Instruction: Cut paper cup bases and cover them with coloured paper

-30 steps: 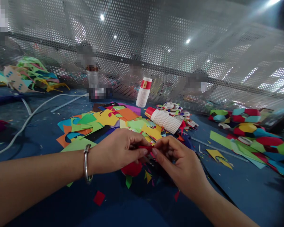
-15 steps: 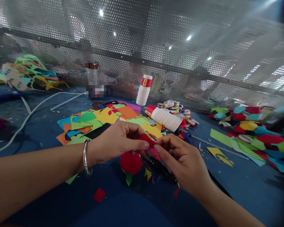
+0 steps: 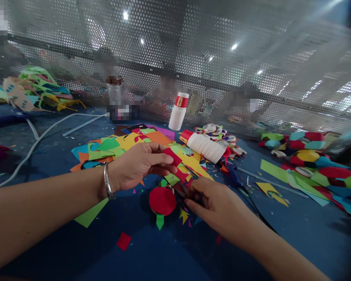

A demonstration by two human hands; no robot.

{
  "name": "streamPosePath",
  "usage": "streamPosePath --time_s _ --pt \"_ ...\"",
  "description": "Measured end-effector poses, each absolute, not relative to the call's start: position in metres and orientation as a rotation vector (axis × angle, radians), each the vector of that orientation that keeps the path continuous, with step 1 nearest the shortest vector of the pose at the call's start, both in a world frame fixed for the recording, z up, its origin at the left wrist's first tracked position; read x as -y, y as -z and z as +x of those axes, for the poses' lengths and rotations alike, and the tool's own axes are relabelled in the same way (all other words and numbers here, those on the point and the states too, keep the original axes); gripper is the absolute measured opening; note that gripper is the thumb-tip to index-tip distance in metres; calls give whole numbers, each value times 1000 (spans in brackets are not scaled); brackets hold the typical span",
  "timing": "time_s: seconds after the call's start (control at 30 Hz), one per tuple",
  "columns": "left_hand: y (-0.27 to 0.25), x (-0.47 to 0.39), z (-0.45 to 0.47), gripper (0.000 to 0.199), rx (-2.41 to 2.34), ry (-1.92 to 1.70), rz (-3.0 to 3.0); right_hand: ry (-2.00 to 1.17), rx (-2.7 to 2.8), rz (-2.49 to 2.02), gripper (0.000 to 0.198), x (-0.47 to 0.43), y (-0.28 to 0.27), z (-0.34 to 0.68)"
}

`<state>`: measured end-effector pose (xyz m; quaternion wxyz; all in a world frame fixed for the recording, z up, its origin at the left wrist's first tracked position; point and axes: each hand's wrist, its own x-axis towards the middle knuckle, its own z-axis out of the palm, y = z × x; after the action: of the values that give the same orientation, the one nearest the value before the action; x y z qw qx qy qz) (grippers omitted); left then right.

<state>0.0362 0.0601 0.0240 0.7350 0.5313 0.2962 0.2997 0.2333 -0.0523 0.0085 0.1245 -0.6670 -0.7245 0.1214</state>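
A small piece of red paper (image 3: 173, 156) is pinched between the thumb and fingers of my left hand (image 3: 143, 164), which wears a silver bangle (image 3: 107, 180). My right hand (image 3: 210, 199) has its fingers curled round dark scissors (image 3: 181, 190), low over the table; their handles are mostly hidden by the fingers. Just below and between the hands lies a round red paper shape (image 3: 162, 201) with a green paper tab (image 3: 160, 221) at its lower edge. Nearer to me is a loose red square (image 3: 123, 241).
Coloured paper sheets and scraps (image 3: 128, 142) are heaped behind my hands. One stack of paper cups (image 3: 177, 117) stands upright; another stack (image 3: 206, 147) lies on its side. A blue glue gun (image 3: 235, 176) with a dark cord is at right, before paper-covered pieces (image 3: 307, 156).
My right hand has let go of the red paper, moved down and closed round the scissors. My left hand keeps the paper and has shifted slightly left.
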Motion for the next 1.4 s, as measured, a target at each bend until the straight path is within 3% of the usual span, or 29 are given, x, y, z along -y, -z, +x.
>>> streamPosePath --time_s 0.17,0.5,0.77,0.97,1.4 --pt "-25 -61 37 15 -644 -653 1158 -422 2056 -1905 6 52 -8 233" --pt "-23 -69 35 15 -634 -648 1025 -899 1589 -1517 23 57 -23 235" --pt "-21 -69 35 14 -593 -562 1017 -1207 987 -1212 12 57 -22 228" --pt "-20 -70 37 16 -595 -550 966 -1398 958 -1176 14 58 -21 226" --pt "-19 -71 36 18 -604 -517 848 -1407 991 -1159 14 58 -20 223"
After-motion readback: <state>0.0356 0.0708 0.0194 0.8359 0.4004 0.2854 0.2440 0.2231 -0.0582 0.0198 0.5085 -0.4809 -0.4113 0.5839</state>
